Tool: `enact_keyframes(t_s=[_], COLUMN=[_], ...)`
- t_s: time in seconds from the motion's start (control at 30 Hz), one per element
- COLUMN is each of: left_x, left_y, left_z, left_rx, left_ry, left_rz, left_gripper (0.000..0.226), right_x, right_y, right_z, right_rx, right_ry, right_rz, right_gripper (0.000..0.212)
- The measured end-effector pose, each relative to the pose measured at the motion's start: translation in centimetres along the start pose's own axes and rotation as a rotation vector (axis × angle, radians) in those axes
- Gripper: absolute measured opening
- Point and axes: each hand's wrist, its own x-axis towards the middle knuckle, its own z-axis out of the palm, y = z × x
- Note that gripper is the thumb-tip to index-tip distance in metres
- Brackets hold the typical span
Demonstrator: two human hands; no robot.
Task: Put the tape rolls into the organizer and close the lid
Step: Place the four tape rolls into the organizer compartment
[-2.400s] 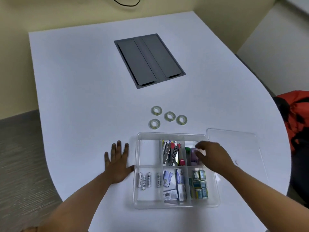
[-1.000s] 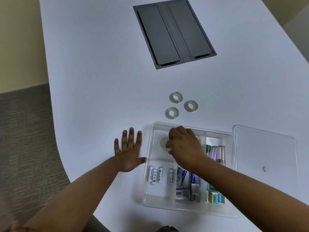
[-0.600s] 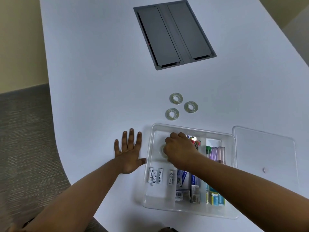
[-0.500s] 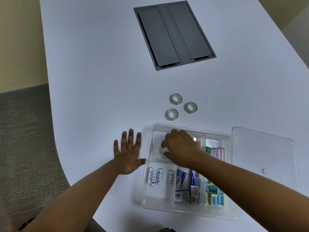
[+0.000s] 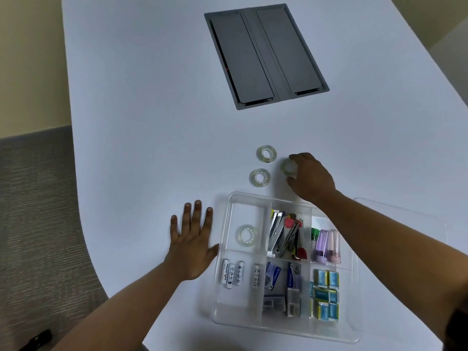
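Observation:
A clear plastic organizer [image 5: 222,252] lies open on the white table. One clear tape roll [image 5: 247,235] rests flat in its far-left compartment. Two more tape rolls [image 5: 266,154] [image 5: 259,177] lie on the table just beyond the organizer. My right hand [image 5: 310,178] reaches past the far rim, its fingers and thumb closed around a third tape roll [image 5: 288,167] that looks tilted up off the table. My left hand [image 5: 192,241] lies flat, fingers spread, against the organizer's left wall. The clear lid [image 5: 405,216] lies to the right, partly behind my right forearm.
Other compartments hold several batteries [image 5: 231,273], staplers [image 5: 283,234], pastel tubes [image 5: 326,245] and small boxes [image 5: 325,292]. A grey cable hatch [image 5: 266,54] is set into the table farther back. The table's curved edge [image 5: 83,239] runs close on the left, with carpet below.
My right hand let go of a tape roll in the far-left compartment, left the organizer and moved out to the rightmost roll on the table, closing on it. My left hand stayed put.

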Motion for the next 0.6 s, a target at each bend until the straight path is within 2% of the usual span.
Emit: enact_keyframes(t_s=[0.17, 0.3, 0.4, 0.5, 0.6], left_x=[-0.8, -0.9, -1.0, -0.8, -0.9], left_y=[0.5, 0.3, 0.1, 0.1, 0.1], left_z=[0.2, 0.5, 0.7, 0.8, 0.9], left_rx=[0.027, 0.015, 0.022, 0.027, 0.041], left_ry=[0.120, 0.165, 0.177, 0.183, 0.191], left_rz=[0.019, 0.016, 0.026, 0.020, 0.014], left_gripper=[0.079, 0.083, 0.083, 0.083, 0.083], right_x=[1.4, 1.5, 0.8, -1.9, -6.5], right_y=[0.0, 0.0, -1.2, -3.5, -5.5], right_z=[0.5, 0.4, -0.6, -1.5, -0.8], right_rx=[-0.038, -0.093, 0.020, 0.207, 0.210], right_ry=[-0.022, -0.020, 0.048, 0.119, 0.107], right_rz=[0.026, 0.022, 0.028, -0.079, -0.222], right_gripper=[0.075, 0.059, 0.054, 0.053, 0.054])
